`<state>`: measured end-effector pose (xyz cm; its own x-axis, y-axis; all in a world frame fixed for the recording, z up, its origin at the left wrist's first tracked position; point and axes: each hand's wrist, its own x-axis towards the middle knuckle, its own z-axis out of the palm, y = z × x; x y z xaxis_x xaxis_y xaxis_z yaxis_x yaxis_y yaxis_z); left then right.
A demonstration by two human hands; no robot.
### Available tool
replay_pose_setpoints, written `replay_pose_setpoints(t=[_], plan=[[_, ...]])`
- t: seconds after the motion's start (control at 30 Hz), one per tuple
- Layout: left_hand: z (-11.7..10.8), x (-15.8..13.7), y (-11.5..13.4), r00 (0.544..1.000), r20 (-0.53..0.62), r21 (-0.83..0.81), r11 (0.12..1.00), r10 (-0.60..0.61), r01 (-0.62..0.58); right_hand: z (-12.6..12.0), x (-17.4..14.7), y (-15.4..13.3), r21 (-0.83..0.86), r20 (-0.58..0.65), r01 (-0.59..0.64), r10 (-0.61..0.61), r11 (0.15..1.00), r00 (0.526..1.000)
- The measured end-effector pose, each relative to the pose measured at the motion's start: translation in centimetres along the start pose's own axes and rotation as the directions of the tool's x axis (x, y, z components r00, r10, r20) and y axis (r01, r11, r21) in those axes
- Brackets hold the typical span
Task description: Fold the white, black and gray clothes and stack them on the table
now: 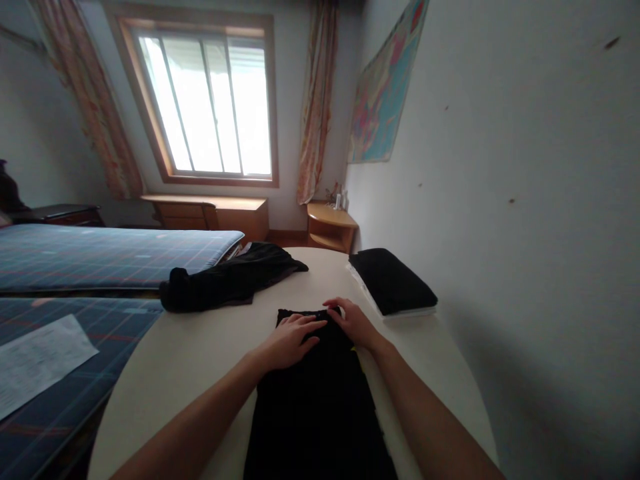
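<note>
A long black garment, seemingly folded trousers (315, 413), lies lengthwise on the pale round table (200, 373), its narrow end pointing away from me. My left hand (293, 341) rests palm down near that far end, fingers stretched out over the cloth. At the far right corner, my right hand (353, 323) has its fingers and thumb bent around the edge of the cloth. A small yellow bit (354, 349) shows at the garment's right side, beside my right wrist. The near end runs out of view at the bottom.
A folded black stack (393, 280) with a white layer beneath lies at the table's right, near the wall. Crumpled black clothing (235, 280) lies at the back left. Left of the table are plaid mattresses (120, 257) with a paper sheet (45, 357). A corner shelf (333, 217) stands behind.
</note>
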<state>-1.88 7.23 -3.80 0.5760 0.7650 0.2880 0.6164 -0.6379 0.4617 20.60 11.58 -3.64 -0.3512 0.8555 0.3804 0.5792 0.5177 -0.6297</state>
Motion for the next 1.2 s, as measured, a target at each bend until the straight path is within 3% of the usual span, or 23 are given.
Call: replay_pose_setpoints(t=[0.4, 0.8, 0.97, 1.07, 1.2], plan=[[1.1, 0.4, -0.6, 0.999, -0.030, -0.020, 0.999, 0.025, -0.025, -1.0, -0.1, 2.8, -0.217, 0.000, -0.090, 0.092, 0.972, 0.996], [1.0, 0.3, -0.5, 0.999, -0.045, -0.071, 0.997, -0.003, 0.000, -0.6, 0.3, 1.9, -0.385, -0.088, -0.163, 0.140, 0.908, 0.986], [-1.4, -0.2, 0.2, 0.997, -0.064, -0.065, 0.997, -0.040, 0.036, -1.2, -0.1, 0.4, -0.373, -0.069, -0.098, 0.078, 0.922, 0.995], [-3.5, -1.2, 0.3, 0.991, -0.043, 0.016, 0.992, -0.127, 0.128, -1.3, -0.7, -0.3, -0.335, 0.061, -0.010, 0.032, 0.942, 0.998], [-5.7, -3.0, -0.4, 0.972, 0.056, 0.090, 0.971, -0.228, 0.223, -0.8, -1.4, -1.0, -0.396, 0.125, -0.037, 0.094, 0.917, 0.988]])
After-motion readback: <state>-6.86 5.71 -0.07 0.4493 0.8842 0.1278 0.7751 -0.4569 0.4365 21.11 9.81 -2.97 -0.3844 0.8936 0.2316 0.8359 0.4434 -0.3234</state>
